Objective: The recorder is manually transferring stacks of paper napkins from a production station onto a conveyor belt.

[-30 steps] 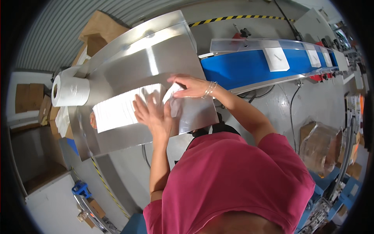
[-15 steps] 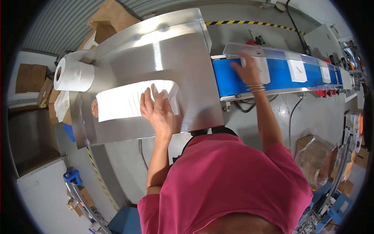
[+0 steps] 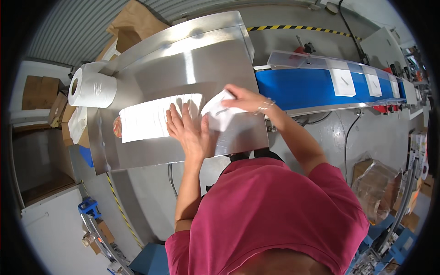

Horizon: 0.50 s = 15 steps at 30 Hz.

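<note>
A row of white flat packets [image 3: 149, 118] lies overlapped across a shiny steel table [image 3: 192, 59]. My left hand [image 3: 190, 130] rests flat on the right end of that row, fingers spread. My right hand [image 3: 240, 98] holds one white packet [image 3: 220, 114] lifted at an angle just right of the row, above the table's right part.
A blue conveyor belt [image 3: 298, 87] runs right from the table, carrying white packets [image 3: 343, 82] spaced apart under a clear guard. A white paper roll [image 3: 91, 89] stands at the table's left end. Cardboard boxes [image 3: 41, 91] sit at far left, a plastic-wrapped box [image 3: 376, 188] at right.
My right hand has come back from the conveyor belt to the table and now grips a packet at the row's right end. My left hand stayed on the row.
</note>
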{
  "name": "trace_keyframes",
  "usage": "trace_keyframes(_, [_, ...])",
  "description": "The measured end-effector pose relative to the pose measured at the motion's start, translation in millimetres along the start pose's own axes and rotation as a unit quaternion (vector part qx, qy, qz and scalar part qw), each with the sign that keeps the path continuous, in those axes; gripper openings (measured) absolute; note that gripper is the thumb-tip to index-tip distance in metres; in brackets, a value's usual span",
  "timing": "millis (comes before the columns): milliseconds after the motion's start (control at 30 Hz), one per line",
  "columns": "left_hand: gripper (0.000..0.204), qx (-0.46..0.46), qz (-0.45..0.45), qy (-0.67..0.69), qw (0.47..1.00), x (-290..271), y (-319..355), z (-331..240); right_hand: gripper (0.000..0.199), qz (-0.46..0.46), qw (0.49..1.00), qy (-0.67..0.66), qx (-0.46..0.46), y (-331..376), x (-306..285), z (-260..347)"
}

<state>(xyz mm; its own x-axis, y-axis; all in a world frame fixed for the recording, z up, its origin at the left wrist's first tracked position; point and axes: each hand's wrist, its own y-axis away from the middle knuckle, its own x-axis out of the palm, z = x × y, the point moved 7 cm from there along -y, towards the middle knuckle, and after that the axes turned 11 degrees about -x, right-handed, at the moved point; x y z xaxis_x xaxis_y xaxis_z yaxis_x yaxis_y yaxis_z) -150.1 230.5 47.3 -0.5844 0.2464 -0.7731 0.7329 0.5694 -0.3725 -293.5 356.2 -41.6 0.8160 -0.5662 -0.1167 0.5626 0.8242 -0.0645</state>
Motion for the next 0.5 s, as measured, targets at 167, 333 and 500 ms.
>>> trace_keyframes(167, [0.04,0.01,0.036,-0.009,0.999,3,-3,12,0.043,-0.31,0.944,0.06,0.094,79,-112,-44])
trace_keyframes(333, [0.035,0.0,0.026,0.0,1.0,1,-5,13,0.051,-0.446,0.775,0.428,0.13,147,-207,-47])
trace_keyframes(500, [0.031,-0.003,0.024,0.005,1.0,-1,-5,14,0.056,-0.3,0.793,0.526,-0.067,83,-134,17])
